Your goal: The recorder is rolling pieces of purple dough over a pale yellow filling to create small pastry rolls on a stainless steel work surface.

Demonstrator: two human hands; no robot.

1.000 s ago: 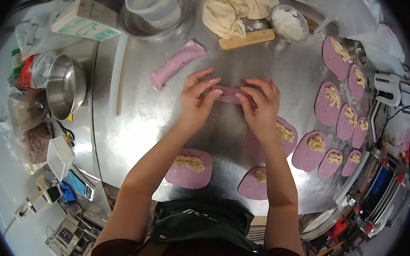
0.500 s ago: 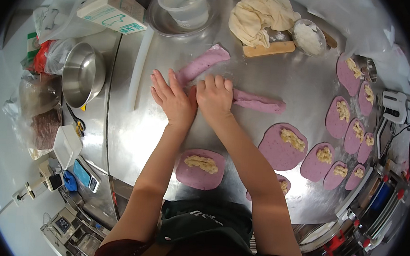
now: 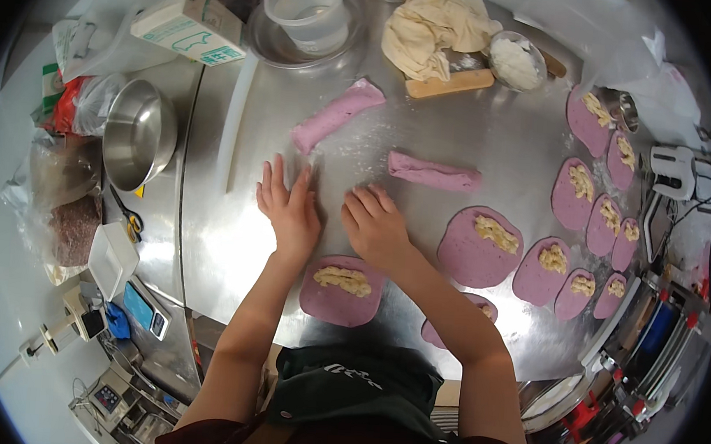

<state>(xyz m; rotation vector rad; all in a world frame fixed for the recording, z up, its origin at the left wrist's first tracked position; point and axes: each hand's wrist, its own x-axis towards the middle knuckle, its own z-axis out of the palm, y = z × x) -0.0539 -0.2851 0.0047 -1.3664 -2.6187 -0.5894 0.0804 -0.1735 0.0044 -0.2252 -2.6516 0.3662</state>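
My left hand [image 3: 290, 217] is over the steel table with its fingers spread and nothing in it. Beside it, my right hand [image 3: 374, 226] is also empty, its fingers loosely bent and side by side. Beyond the left hand lies a slanting rolled strip of purple dough [image 3: 338, 115]. A second purple dough roll [image 3: 435, 173], its seam showing, lies crosswise just beyond the right hand. Nearer to me, below my hands, is a flat purple dough piece [image 3: 321, 304] with a pale lumpy filling [image 3: 343, 280] across it. To the right sits a larger filled dough piece [image 3: 468, 259].
Several more filled dough pieces [image 3: 569, 212] line the right side. A wooden-handled tool [image 3: 450, 84], cream cloth [image 3: 422, 33] and bowl of white powder [image 3: 515, 62] stand at the back. Leftward are a plastic tub [image 3: 304, 12], white rod [image 3: 234, 127], steel bowl [image 3: 139, 137] and scissors [image 3: 131, 221].
Both hands have drawn back toward me, off the dough. My right hand has let go of the crosswise roll, whose left end now shows. The view has shifted slightly.
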